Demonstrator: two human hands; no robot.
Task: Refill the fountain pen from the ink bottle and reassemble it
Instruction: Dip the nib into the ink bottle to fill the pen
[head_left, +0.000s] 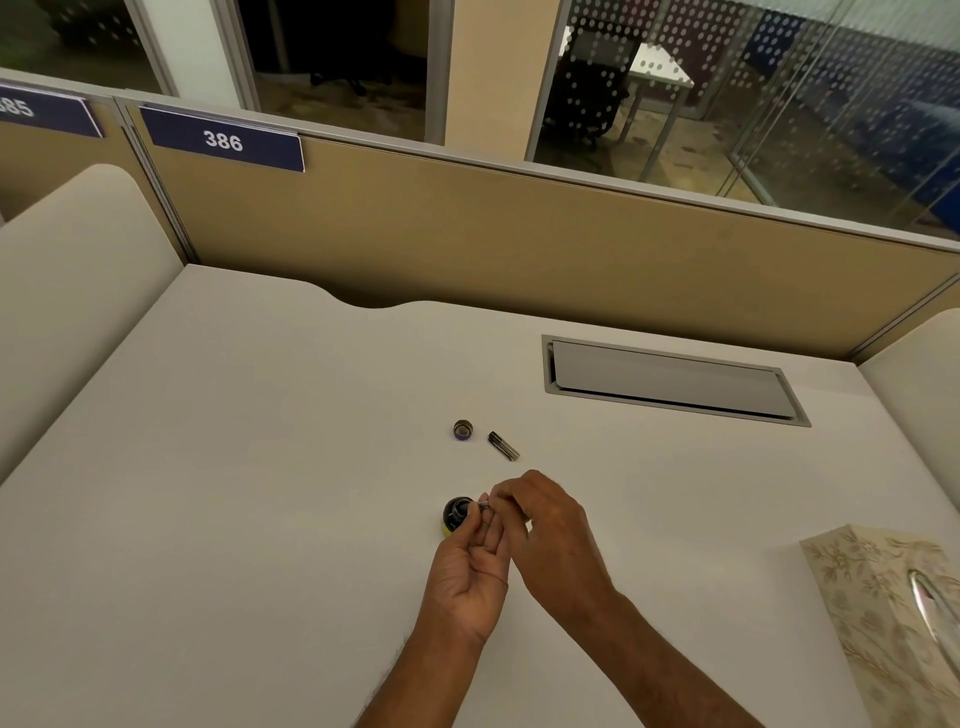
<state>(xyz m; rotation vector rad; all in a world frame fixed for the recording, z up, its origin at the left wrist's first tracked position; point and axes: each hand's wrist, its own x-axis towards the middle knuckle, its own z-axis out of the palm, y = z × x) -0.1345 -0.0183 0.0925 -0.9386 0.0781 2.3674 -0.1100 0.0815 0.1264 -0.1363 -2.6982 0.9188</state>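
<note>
A small dark ink bottle (455, 514) with a yellow base stands uncapped on the white desk (260, 493). Just right of its mouth, my left hand (470, 577) and my right hand (550, 530) pinch a thin pen part (484, 504) between their fingertips; only its silvery tip shows. Farther back lie the bottle's round cap (462, 429), open side up, and a short dark pen barrel piece (504, 446) on its side.
A patterned tissue box (883, 613) stands at the right front. A grey cable hatch (670, 382) is set into the desk at the back right. A tan partition (519, 244) with a "386" sign closes the far edge.
</note>
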